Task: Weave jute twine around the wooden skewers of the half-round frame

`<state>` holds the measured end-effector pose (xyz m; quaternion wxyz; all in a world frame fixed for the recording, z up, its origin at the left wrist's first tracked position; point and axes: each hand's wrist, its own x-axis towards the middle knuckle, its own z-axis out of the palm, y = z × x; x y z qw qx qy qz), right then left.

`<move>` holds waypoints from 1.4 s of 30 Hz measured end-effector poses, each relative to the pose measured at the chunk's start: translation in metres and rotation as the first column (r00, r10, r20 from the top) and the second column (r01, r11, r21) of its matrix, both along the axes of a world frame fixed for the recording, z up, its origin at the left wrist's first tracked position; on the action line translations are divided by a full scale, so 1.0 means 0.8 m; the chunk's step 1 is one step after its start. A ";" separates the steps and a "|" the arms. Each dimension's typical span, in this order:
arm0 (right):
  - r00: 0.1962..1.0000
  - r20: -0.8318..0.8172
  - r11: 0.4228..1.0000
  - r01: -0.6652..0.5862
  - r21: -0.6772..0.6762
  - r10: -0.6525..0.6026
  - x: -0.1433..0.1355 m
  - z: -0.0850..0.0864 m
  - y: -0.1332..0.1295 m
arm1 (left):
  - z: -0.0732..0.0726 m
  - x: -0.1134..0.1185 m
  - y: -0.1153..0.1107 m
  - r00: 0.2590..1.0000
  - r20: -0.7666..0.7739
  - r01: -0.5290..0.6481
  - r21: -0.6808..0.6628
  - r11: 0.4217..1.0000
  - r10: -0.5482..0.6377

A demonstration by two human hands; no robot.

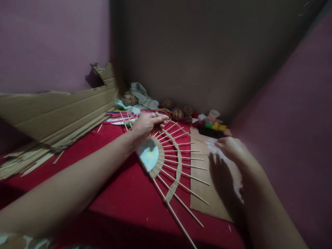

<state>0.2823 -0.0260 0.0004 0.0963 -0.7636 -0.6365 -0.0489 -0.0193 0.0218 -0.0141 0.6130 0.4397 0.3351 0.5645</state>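
Note:
A half-round woven fan frame [178, 157] lies on the red cloth, its thin sticks spreading outward from a pale blue half-disc [149, 155]. Twine is woven round the disc's edge and again in a curved band farther out. Over the far part of the frame, my left hand [149, 125] is closed, fingertips pinched at the twine beside the stick ends; its palm hides some of the weave. A loose length of twine [185, 131] stretches from there to my right hand [232, 148], which pinches it above the cardboard sheet.
Cardboard [62, 114] leans at the left, with a bundle of thin sticks [18, 162] below. Twine balls [177, 113], crumpled cloth [142, 97] and small coloured items [215, 126] line the back wall. A flat tan cardboard sheet [198, 186] lies under the stick tips.

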 end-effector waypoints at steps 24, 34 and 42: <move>0.434 -0.797 0.900 -0.311 0.305 0.419 -0.142 -0.021 -0.022 | -0.008 0.032 -0.043 0.926 -0.361 0.143 0.080 0.986 -0.105; 0.413 -0.841 0.925 -0.297 0.239 0.350 -0.131 -0.026 -0.021 | -0.016 0.038 -0.046 0.831 -0.544 0.230 0.142 0.963 -0.118; 0.535 -0.742 0.914 -0.250 0.319 0.405 -0.123 -0.047 -0.010 | -0.018 -0.031 0.031 0.562 -0.688 -0.139 0.468 0.873 0.459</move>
